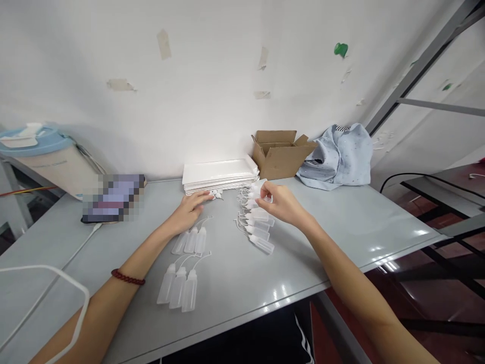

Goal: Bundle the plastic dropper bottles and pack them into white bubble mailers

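From the middle of the glossy grey bench (242,293), your left grip (188,212) is resting at eleven o'clock, fingers loosely outstretched at a few small white pieces (217,193), while your right grip (281,202) is arching at one o'clock over a column of slim, white-tethered, translucent plastic bottles (262,244), thumb and forefinger nearly meeting, though I cannot tell whether they are pinching one. One matching trio (178,292) is lying at eight o'clock and another trio (191,241) at nine. They are looking light, smooth and squeezable, so you are probably handling them best by pinching gently across the body.
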{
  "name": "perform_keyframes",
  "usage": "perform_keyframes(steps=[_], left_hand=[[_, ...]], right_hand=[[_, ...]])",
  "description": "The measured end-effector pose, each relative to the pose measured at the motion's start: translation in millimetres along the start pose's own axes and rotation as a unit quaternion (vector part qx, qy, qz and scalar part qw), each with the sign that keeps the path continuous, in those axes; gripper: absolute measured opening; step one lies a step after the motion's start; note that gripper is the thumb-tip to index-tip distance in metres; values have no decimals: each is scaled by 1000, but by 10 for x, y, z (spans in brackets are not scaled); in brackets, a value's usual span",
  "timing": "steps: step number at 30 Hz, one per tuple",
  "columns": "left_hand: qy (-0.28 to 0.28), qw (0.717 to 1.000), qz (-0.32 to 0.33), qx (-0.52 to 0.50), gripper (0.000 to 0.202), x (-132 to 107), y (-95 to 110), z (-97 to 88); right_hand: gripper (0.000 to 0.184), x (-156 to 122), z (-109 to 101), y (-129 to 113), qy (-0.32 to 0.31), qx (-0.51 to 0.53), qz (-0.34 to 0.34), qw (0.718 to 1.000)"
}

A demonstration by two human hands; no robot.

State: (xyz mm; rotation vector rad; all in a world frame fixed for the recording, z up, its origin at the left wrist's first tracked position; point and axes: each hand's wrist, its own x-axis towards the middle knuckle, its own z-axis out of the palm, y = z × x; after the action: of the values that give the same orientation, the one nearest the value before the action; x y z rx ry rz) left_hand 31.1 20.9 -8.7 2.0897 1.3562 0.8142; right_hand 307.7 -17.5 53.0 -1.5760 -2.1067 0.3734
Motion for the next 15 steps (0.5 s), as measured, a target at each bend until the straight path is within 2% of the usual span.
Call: perform_keyframes(steps=[5,15], left_hand=[[-9,1000,0,21,41,-6,-67,14],[38,998,-23,43,37,-46,-53,-21]], right_hand=[[10,-15,-62,28,-38,-20,-2,999],[7,-47,-100,39,-56,-61,-63,995]])
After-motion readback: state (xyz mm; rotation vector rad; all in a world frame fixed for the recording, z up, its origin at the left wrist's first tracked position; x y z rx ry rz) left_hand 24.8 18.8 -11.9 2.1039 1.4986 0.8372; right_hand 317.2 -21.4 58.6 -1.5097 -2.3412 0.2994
